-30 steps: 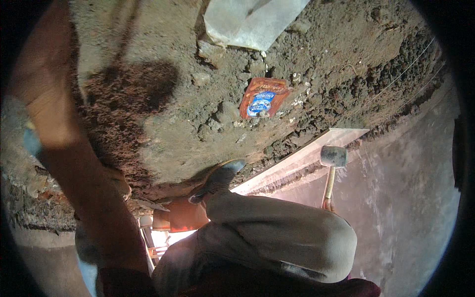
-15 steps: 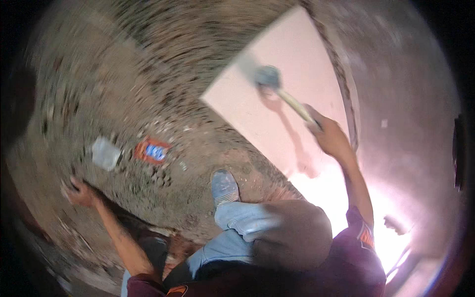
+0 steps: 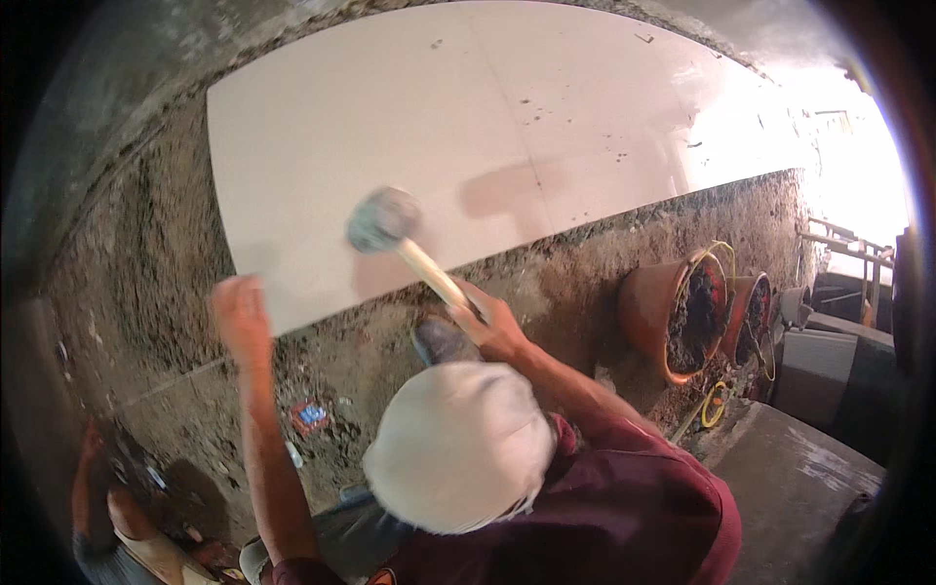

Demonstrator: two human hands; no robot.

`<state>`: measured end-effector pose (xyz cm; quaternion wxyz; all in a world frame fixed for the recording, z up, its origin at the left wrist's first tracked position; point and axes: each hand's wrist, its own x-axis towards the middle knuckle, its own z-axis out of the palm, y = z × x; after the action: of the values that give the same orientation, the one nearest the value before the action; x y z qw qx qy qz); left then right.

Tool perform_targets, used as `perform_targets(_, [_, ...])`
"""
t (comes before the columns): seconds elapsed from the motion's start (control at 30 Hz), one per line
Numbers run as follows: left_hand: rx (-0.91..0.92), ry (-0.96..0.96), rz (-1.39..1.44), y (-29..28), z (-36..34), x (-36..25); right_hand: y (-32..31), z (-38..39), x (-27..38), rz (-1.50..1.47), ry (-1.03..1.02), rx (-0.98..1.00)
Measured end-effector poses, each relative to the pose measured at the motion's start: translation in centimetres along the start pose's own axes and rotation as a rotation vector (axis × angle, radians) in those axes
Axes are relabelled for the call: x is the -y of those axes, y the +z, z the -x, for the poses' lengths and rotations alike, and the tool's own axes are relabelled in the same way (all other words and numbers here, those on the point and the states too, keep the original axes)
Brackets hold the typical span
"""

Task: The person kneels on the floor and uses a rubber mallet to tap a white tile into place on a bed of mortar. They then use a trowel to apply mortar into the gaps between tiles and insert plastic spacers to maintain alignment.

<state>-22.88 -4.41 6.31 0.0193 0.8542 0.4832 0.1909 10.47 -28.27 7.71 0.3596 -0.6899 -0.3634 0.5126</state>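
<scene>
My right hand (image 3: pixel 492 327) is shut on the wooden handle of a rubber mallet (image 3: pixel 382 219). Its grey head hangs blurred over the near part of a large pale tile (image 3: pixel 390 117) laid on the mortar bed. My left hand (image 3: pixel 239 310) is raised at the tile's near-left corner; it holds nothing and is blurred. My grey shoe (image 3: pixel 444 341) stands on the mortar just below the tile's edge, right beside the hand with the mallet. My bent knee in light cloth (image 3: pixel 458 448) fills the lower middle.
Two orange buckets (image 3: pixel 673 312) of dark mortar stand at the right with a yellow cord (image 3: pixel 717 402) beside them. A red and blue wrapper (image 3: pixel 310 416) lies on the rough mortar bed (image 3: pixel 127 292). Another person's arm (image 3: pixel 93 497) shows at lower left. A concrete slab (image 3: pixel 799 478) lies at lower right.
The view has swung from the rough ground onto the tile. My right hand has brought the mallet over the tile, and my left hand has come up off the ground to the tile's corner.
</scene>
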Motion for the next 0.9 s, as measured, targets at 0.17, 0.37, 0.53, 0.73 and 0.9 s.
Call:
perform_targets(0.17, [0.385, 0.641, 0.167, 11.3, -5.5, -21.9, -10.1, 5.1, -3.4, -0.123, 0.04, -0.369])
perform_targets(0.37, [0.613, 0.839, 0.204, 17.8, -7.4, -35.8, -16.5, 7.7, -3.7, -0.316, 0.142, -0.738])
perform_targets(0.53, [0.647, 0.851, 0.063, 18.3, -7.3, -38.2, -13.8, 6.8, -3.6, -0.511, 0.075, -0.826])
perform_targets(0.73, [0.595, 0.996, -0.151, 18.2, -7.2, -39.2, -8.2, 9.4, -2.1, -0.538, 0.087, -0.879])
perform_targets(0.9, [0.608, 0.985, -0.125, 17.3, -7.2, -38.2, -5.8, 12.2, -1.8, -0.461, 0.142, -0.946])
